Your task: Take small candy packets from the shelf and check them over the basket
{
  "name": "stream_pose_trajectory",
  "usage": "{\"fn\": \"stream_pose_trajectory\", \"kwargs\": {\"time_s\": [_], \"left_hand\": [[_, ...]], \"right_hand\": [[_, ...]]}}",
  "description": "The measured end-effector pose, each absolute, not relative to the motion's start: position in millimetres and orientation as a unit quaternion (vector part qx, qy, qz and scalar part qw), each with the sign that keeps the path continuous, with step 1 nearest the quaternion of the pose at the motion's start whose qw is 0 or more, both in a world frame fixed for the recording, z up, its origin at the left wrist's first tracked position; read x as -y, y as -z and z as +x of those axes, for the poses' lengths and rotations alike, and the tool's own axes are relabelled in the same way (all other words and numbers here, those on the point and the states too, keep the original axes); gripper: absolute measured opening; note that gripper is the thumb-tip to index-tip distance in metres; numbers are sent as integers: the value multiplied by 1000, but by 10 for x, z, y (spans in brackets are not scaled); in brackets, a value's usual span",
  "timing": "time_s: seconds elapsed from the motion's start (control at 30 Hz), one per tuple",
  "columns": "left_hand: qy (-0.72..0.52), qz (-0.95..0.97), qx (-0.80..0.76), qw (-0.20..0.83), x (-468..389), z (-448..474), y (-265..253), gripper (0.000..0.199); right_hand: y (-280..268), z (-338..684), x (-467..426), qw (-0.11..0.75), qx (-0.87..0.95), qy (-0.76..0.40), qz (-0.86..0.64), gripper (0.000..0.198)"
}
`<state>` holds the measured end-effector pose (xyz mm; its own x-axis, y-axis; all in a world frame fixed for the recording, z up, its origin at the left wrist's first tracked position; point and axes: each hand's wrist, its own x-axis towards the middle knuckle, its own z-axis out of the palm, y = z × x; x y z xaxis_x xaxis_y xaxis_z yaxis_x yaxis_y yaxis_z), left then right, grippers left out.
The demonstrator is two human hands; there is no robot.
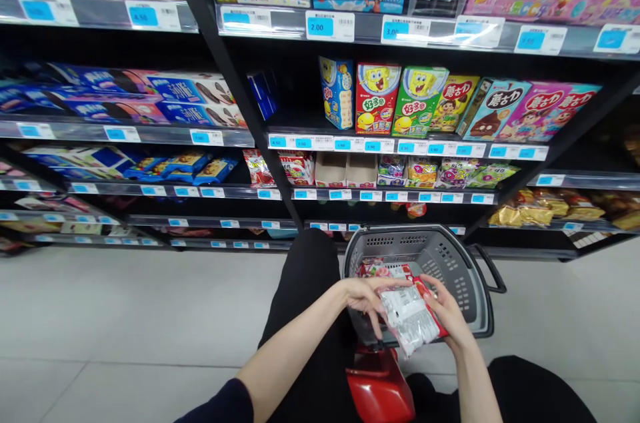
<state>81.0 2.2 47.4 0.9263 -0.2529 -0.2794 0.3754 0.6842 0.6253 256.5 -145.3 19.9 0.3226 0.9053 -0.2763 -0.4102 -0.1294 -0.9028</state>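
A silver-white snack packet (411,318) with red edging is held over the near part of a grey shopping basket (479,290). It lies tilted, its printed side with small text facing up. My right hand (447,313) grips the packet's right edge, thumb on top. On the left edge, my left hand (365,295) has the packet between its fingers, with one finger stretched along the top. Inside the basket, behind my left hand, lie red-and-white packets (387,270), partly hidden by my hands and the held packet.
Dark shelves with price labels (330,26) stand in front. Boxed snacks (379,98) fill part of a middle shelf, with bagged candy (425,171) below. The basket handle (493,270) juts out right. A glossy red object (381,386) sits between my legs.
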Motion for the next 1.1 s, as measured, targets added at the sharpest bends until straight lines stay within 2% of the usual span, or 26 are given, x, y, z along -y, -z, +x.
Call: {"fn": "stream_pose_trajectory", "kwargs": {"time_s": [0.1, 0.2, 0.27, 0.33, 0.47, 0.53, 0.63, 0.8, 0.9, 1.0, 1.1], "left_hand": [[208, 311, -94, 923, 8, 813, -460, 66], [209, 367, -145, 895, 85, 870, -329, 48], [199, 419, -178, 868, 138, 916, -231, 34], [152, 430, -206, 866, 175, 962, -160, 32], [-78, 359, -277, 888, 173, 1059, -113, 41], [-179, 309, -313, 880, 152, 1103, -113, 41], [-257, 249, -326, 875, 147, 1143, -111, 39], [-257, 229, -293, 892, 161, 1141, -80, 42], [-268, 284, -333, 858, 66, 1093, -105, 48], [-279, 332, -318, 843, -63, 1005, -201, 72], [-222, 416, -236, 849, -113, 937, -289, 96]], "right_hand": [[-207, 2471, 1456, 600, 261, -553, -516, 54], [-135, 2390, 1406, 583, 278, -550, -531, 59], [-63, 2417, 1375, 574, 275, -513, -576, 51], [-2, 2519, 1369, 603, 232, -429, -632, 42], [57, 2695, 1397, 680, 169, -276, -658, 44], [78, 2623, 1371, 672, 198, -286, -654, 57], [121, 2338, 1260, 642, 219, -355, -644, 82], [187, 2076, 1112, 651, 240, -349, -630, 79], [216, 2193, 1139, 641, 250, -343, -640, 77], [199, 2345, 1209, 646, 244, -358, -629, 79], [96, 2426, 1285, 655, 247, -361, -616, 82]]}}
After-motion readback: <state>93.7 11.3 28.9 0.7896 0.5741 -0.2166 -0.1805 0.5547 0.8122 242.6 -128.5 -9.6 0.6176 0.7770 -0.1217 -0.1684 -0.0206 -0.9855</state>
